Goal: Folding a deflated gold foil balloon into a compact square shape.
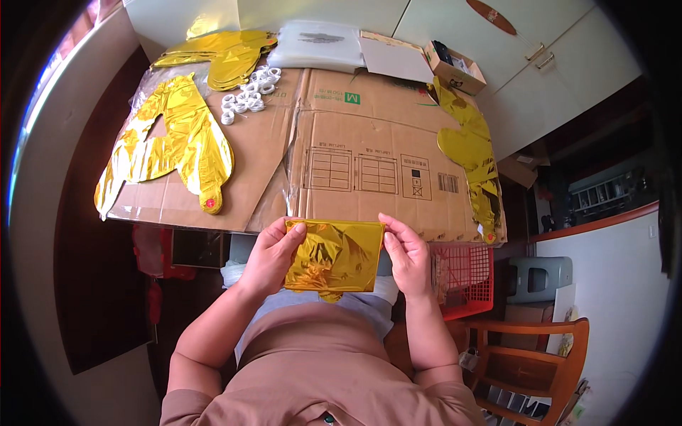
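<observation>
Between my two hands, over my lap and just off the table's near edge, is a gold foil balloon point(348, 255) folded into a flat rectangle, with a small end sticking out below. My left hand point(268, 257) pinches its left upper edge between thumb and fingers. The right upper corner is gripped the same way by my right hand point(408, 257). A flat, letter-shaped gold foil balloon point(186, 135) lies at the left of the table. Another flat gold balloon point(465, 142) lies along the right edge.
Cardboard sheets point(398, 128) cover the table. Toward the back are stacked gold balloons point(238, 60), white string coils point(249, 96), clear plastic bags point(312, 53), a pale flat box point(396, 57) and an open box point(455, 71). A red crate point(472, 280) and wooden chair point(529, 355) stand at right.
</observation>
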Demonstrator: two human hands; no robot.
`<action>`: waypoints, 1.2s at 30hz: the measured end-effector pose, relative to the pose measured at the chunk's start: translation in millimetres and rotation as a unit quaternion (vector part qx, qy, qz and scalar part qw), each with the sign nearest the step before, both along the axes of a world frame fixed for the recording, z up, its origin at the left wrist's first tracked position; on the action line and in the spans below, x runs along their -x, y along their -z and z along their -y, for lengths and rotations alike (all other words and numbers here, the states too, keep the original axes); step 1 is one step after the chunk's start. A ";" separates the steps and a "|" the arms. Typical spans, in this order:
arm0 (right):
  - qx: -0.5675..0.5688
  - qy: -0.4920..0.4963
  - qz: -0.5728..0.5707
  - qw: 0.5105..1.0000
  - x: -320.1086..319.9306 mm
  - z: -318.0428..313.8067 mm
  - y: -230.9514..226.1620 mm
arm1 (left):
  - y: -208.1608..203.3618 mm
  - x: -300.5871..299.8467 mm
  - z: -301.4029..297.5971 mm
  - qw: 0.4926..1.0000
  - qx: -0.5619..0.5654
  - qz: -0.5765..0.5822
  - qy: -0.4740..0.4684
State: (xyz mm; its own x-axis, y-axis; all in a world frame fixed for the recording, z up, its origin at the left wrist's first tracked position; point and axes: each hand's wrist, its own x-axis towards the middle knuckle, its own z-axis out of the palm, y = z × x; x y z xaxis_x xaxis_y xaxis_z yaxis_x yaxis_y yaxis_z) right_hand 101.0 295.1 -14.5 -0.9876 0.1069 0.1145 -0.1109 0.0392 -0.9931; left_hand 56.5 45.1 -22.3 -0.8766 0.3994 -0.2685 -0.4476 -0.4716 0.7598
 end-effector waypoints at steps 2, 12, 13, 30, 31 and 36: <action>-0.003 -0.008 0.029 1.000 0.9 -2.9 -5.9 | -7.4 -0.8 -0.4 1.000 0.008 0.004 0.005; 0.126 -0.093 0.095 0.983 8.4 -17.3 0.7 | 3.4 -0.4 -0.2 0.999 0.035 -0.005 0.002; 0.128 -0.099 0.097 0.982 8.7 -18.3 0.7 | 3.5 0.1 0.4 0.999 0.044 -0.008 0.004; 0.130 -0.126 0.098 0.979 11.7 -34.3 -3.3 | -5.6 3.7 2.0 0.996 0.075 -0.031 0.036; 0.144 -0.126 0.099 0.977 11.9 -34.5 -1.6 | -3.9 4.6 4.1 0.995 0.081 -0.029 0.046; 0.174 -0.110 0.110 0.972 10.5 -30.2 -0.6 | -1.6 5.3 1.9 0.998 0.006 0.035 0.046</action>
State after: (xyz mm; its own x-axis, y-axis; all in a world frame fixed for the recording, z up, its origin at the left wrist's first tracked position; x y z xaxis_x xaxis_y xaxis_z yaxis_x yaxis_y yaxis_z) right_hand 90.4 325.3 -13.9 -0.9876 -0.1149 -0.1072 0.1377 -0.3046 -0.9425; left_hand 51.2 43.2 -20.6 -0.8148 0.4742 -0.3335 -0.5415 -0.4170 0.7300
